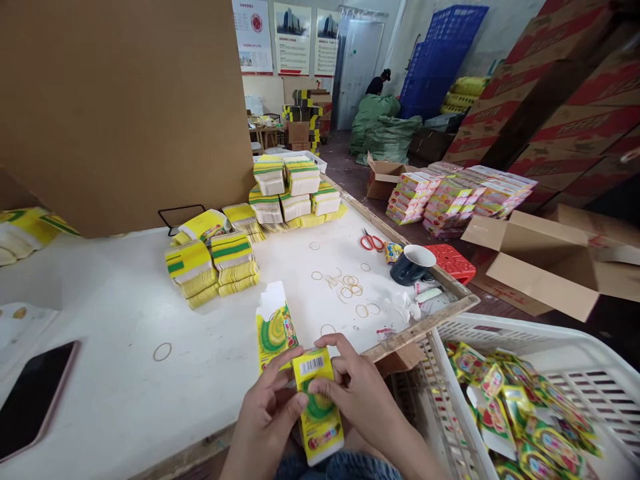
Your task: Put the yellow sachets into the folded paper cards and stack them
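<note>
A small yellow and green printed box (pixel 319 417) with a barcode near its top is held upright between my two hands at the table's front edge. My left hand (pixel 273 417) grips its left side, thumb on the front face. My right hand (pixel 353 380) pinches the upper right, thumb across the face and index finger at the top edge. Just behind it, a flat carton (pixel 274 327) of the same print lies on the white table (pixel 210 370), its white flaps pointing away. Whether anything is inside the held box is hidden.
Bundled carton stacks (pixel 234 263) and more stacks (pixel 290 190) stand at the back. Loose rubber bands (pixel 350 287), red scissors (pixel 372 241) and a dark mug (pixel 413 265) are on the right. A phone (pixel 37 397) lies left. A white basket (pixel 540 330) holds filled packs (pixel 537 427).
</note>
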A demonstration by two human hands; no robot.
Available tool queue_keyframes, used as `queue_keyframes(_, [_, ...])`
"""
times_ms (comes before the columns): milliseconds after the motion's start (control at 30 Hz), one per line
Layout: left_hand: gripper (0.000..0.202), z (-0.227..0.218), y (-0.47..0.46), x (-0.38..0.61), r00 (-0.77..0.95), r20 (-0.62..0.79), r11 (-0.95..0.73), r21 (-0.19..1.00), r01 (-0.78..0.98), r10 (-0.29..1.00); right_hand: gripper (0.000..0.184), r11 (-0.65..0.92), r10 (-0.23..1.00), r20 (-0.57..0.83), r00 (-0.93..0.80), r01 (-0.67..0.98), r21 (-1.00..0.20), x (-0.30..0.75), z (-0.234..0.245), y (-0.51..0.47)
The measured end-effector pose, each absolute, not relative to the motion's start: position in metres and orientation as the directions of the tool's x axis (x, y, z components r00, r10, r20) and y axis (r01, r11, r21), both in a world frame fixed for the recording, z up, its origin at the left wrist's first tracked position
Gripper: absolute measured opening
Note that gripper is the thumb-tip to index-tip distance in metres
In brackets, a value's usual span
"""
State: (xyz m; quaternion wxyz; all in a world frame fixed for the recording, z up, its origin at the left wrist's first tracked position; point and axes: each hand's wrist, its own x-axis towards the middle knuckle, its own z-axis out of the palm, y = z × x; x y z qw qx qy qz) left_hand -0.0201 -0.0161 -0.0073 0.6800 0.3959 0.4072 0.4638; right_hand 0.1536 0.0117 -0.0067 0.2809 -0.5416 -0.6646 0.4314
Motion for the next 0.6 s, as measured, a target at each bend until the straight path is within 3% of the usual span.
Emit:
queue_keyframes(167, [0.04,-0.006,-0.016,-0.01,0.155,-0.183,0.229,0.903,-0.363,0.971,0.022,0.09,0.989,0.051,-0.137,0.294,-0.952,0.158,-0.006,0.01])
queue_keyframes(267, [0.029,-0.002,-0.017,-0.002,0.056,-0.176,0.185,0.941,-0.282,0.983,0.019,0.054,0.991,0.034,-0.132,0.151,-0.987,0.152,-0.006,0.007])
queue_keyframes(367, [0.026,0.001,-0.016,0.001,0.073,-0.169,0.181,0.962,-0.202,0.983,0.013,0.153,0.983,0.137,-0.121,0.135,-0.979,0.156,-0.001,0.005])
queue_keyframes(433, [0.029,-0.003,-0.013,-0.003,0.025,-0.136,0.138,0.985,-0.104,0.99,0.013,0.245,0.969,0.232,-0.08,0.272,-0.93,0.173,0.008,0.004])
queue_keyframes(500, [0.038,-0.011,-0.008,-0.015,-0.145,-0.034,0.053,0.99,0.128,0.989,0.015,0.291,0.928,0.37,0.043,0.535,-0.793,0.205,0.021,0.003])
queue_keyframes(600, [0.064,-0.029,0.002,-0.039,-0.342,0.094,0.106,0.845,0.523,0.935,0.028,0.089,0.785,0.576,0.229,0.878,-0.471,0.257,0.04,-0.001])
